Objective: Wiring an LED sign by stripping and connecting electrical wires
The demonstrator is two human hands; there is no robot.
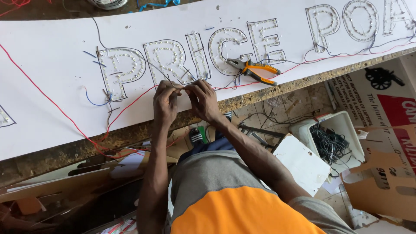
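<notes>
Left hand [166, 100] and right hand [203, 99] pinch a thin wire [185, 88] between fingertips, over the white sign board [56, 65] on the worktop [255, 93]. Keep ends tight, clear of neighbouring bulbs [169, 60]; pliers [255, 70] lie near.

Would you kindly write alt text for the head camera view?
Both hands, left hand and right hand, pinch thin wires together over a white sign board bearing letters outlined in small bulbs. Orange-handled pliers lie on the board nearby.
</notes>
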